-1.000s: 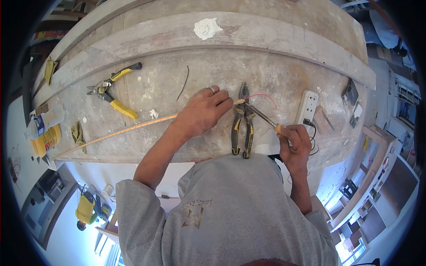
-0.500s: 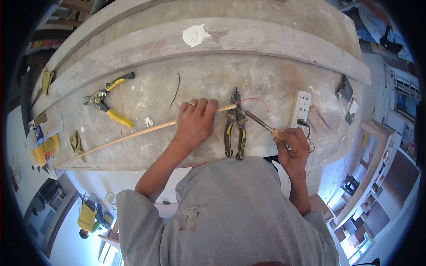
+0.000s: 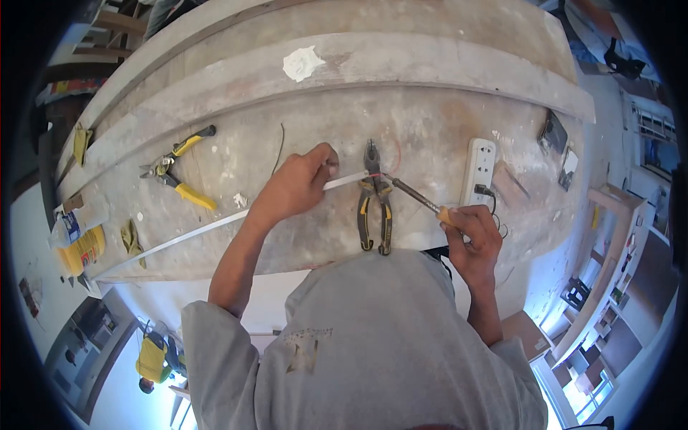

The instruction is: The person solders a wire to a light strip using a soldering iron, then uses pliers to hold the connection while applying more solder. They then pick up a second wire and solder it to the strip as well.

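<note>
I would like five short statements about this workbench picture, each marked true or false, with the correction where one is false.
1. The left hand holds the long thin strip on the bench. True.
2. The right hand holds a hammer. False: it holds a soldering iron, with its tip at the strip's end.
3. The pliers lie on the bench between the two hands. True.
4. The yellow-handled snips are in the left hand. False: they lie on the bench, apart from it.
5. A plug sits in the white power strip. True.

One pliers, one snips, one soldering iron, one power strip, one white strip.
</note>
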